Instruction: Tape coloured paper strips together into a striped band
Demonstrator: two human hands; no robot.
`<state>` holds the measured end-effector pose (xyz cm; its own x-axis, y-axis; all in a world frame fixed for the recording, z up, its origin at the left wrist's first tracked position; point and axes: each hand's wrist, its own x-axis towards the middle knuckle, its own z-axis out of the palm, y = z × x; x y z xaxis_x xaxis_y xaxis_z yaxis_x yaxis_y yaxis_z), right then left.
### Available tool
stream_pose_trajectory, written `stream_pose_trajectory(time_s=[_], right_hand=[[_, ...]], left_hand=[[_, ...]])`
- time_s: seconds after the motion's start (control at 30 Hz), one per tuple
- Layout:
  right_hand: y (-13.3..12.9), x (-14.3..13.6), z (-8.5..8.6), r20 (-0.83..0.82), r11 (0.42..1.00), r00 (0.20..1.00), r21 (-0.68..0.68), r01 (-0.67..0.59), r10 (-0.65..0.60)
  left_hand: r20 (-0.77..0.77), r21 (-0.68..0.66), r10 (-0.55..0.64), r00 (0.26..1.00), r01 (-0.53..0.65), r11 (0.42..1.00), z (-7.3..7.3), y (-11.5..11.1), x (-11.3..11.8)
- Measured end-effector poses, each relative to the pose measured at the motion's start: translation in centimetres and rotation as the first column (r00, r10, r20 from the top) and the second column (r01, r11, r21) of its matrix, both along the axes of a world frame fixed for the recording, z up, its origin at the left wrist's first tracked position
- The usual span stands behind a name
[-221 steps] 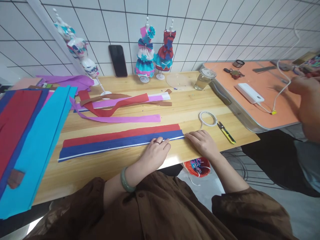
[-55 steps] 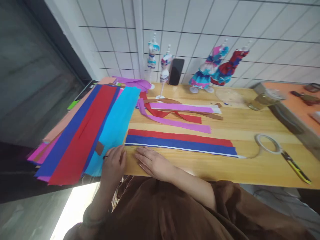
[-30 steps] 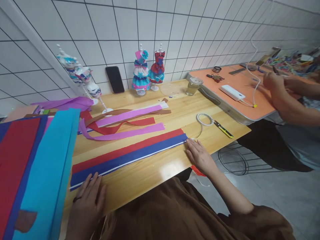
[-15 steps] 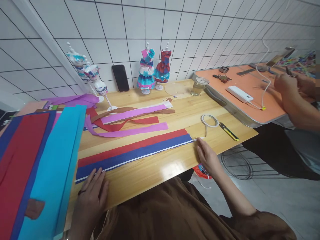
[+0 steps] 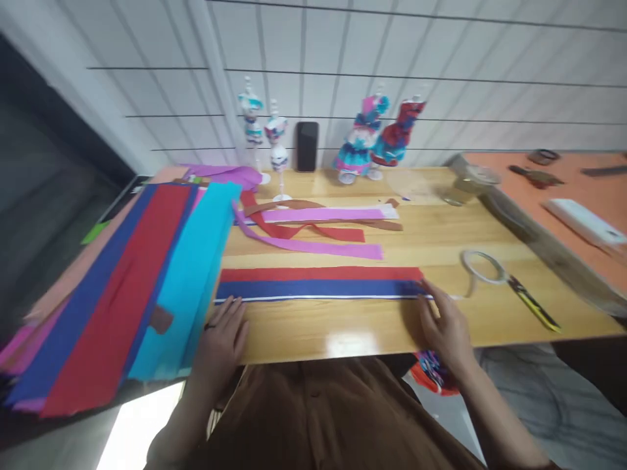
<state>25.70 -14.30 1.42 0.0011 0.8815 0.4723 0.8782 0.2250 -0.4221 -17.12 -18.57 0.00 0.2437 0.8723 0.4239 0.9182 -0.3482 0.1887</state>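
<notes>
A red strip and a blue strip lie side by side on the wooden table, with a thin white tape line along the blue one's lower edge. My left hand rests flat, fingers apart, with its fingertips at the left end of the white line. At the right end, my right hand touches the strips with fingers spread. The white tape runs past it toward a tape roll, beside a yellow and black cutter.
Wide cyan sheets and red sheets hang over the table's left side. Behind are pink strips, a phone, small dressed stands and a glass jar. An orange mat lies at right.
The camera view has turned left. My right hand has moved from the tape beyond the strips onto their right end. My left hand stays at the left end.
</notes>
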Motion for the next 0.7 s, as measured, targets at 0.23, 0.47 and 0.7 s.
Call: stream_pose_trajectory(time_s=[0.23, 0.47, 0.7], right_hand=[[3.8, -13.9, 2.2, -0.035, 0.813, 0.818, -0.100, -0.574, 0.574], [6.4, -28.6, 4.1, -0.051, 0.430, 0.459, -0.274, -0.860, 0.887], [7.6, -34.8, 2.9, 0.027, 0.340, 0.371, -0.464, -0.818, 0.928]], left_hand=[[0.019, -0.070, 0.147, 0.989, -0.145, 0.987, 0.9, -1.2, 0.1], [0.118, -0.088, 0.168, 0.979, -0.159, 0.983, 1.5, -3.0, -0.1], [0.122, -0.116, 0.197, 0.973, -0.183, 0.976, 1.6, -4.5, -0.4]])
